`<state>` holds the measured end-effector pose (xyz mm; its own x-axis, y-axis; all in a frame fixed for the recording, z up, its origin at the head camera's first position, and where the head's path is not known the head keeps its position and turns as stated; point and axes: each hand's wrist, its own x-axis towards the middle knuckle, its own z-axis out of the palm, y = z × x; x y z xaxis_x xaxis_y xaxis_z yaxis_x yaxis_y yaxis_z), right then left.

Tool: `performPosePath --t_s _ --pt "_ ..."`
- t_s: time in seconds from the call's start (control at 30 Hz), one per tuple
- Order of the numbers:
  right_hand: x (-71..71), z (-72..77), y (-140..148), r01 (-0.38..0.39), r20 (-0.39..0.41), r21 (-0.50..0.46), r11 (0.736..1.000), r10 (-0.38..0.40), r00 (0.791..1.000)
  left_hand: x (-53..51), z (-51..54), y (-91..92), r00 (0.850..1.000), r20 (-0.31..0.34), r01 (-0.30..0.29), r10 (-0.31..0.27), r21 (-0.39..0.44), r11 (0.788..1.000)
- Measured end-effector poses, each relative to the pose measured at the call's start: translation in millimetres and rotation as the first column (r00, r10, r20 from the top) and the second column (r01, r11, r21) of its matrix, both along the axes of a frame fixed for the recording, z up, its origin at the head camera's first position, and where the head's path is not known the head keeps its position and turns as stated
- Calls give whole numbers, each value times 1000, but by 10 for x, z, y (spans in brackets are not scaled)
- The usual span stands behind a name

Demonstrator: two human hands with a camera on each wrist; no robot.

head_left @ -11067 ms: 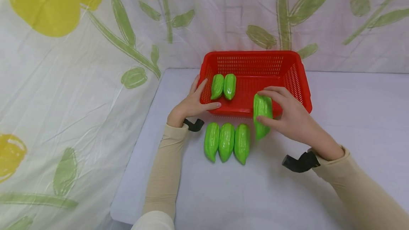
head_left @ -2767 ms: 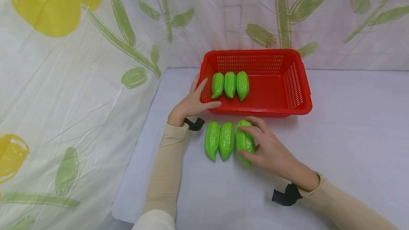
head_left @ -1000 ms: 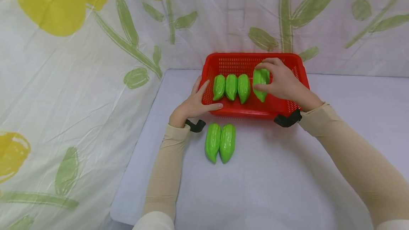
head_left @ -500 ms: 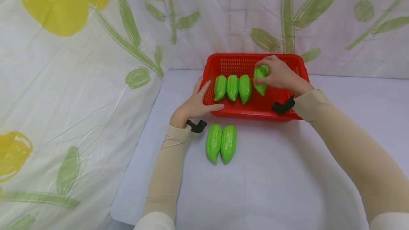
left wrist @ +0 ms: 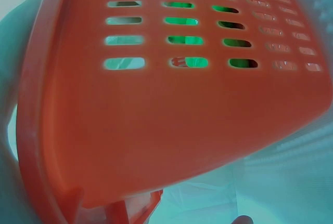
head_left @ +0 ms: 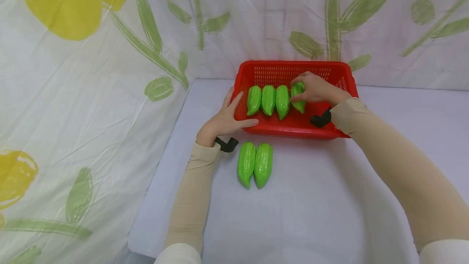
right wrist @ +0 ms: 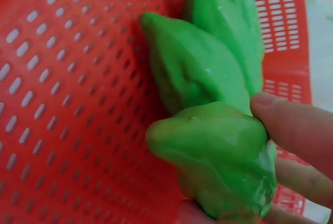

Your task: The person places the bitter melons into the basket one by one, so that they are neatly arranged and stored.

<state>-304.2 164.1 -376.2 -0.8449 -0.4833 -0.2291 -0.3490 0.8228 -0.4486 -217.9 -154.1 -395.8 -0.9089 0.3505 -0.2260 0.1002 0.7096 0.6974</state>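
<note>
Red basket point(head_left: 289, 130): it stands right of the centre in the upper half of the head view, on the pale desk point(head_left: 293, 215); its walls have many small slots; in the left wrist view its wall fills most of the frame, and some green shows through the slots.
Left hand point(head_left: 223, 120): its fingers are spread wide at the left end of the basket; the thumb lies on the front rim.
Right hand point(head_left: 315, 86): it is inside the basket, right of the middle; thumb and fingers are narrow around one green vegetable and hold it.
Held vegetable point(head_left: 298, 89): it is in the basket, just to the right of the row; in the right wrist view it is at the lower middle, its tip to the left; whether it touches the basket floor, one cannot tell.
Row in the basket: the left vegetable point(head_left: 254, 100), the middle vegetable point(head_left: 268, 100) and the right vegetable point(head_left: 282, 102); they lie side by side, tips toward the bottom of the frame.
Pair on the desk: the first loose vegetable point(head_left: 246, 164) and the second loose vegetable point(head_left: 264, 165); they lie close together, below the basket, near the frame centre.
Sleeves point(head_left: 190, 199): they are beige, on both arms.
Cloth point(head_left: 110, 72): white, with yellow flowers and green leaves; it fills the left and the top of the frame.
</note>
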Motion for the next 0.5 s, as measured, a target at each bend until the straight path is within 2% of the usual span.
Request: performPosePath --t_s 0.5 --pt "-15 -160 10 -56 97 51 997 51 994 8 9 10 1000 -8 10 -10 -12 1000"
